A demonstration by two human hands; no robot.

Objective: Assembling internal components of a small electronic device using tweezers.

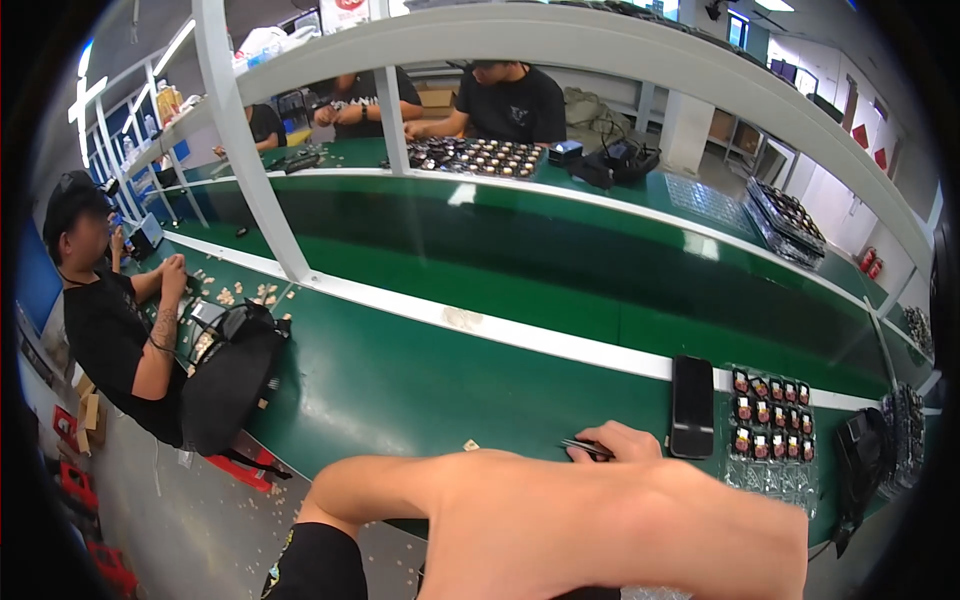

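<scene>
My left hand (620,525) is raised close in front of me and fills the lower middle. Its fingers are out of sight. Beyond it, over the green bench top (400,365), my right hand (622,440) is closed around a pair of tweezers (588,448), whose tips point left. The right wrist and forearm are hidden behind the left hand. A small tan piece (471,445) lies left of the tweezers. To the right of my right hand lies a black phone (692,405). Beside that, a clear plastic tray (765,480) carries rows of small black parts with pinkish centres.
A black bag (235,370) and scattered tan pieces (235,290) lie by a co-worker (115,310) at left. White frame posts (250,150) rise along the bench. Other people sit across it. Stacked trays (785,225) and a black object (857,465) stand at right.
</scene>
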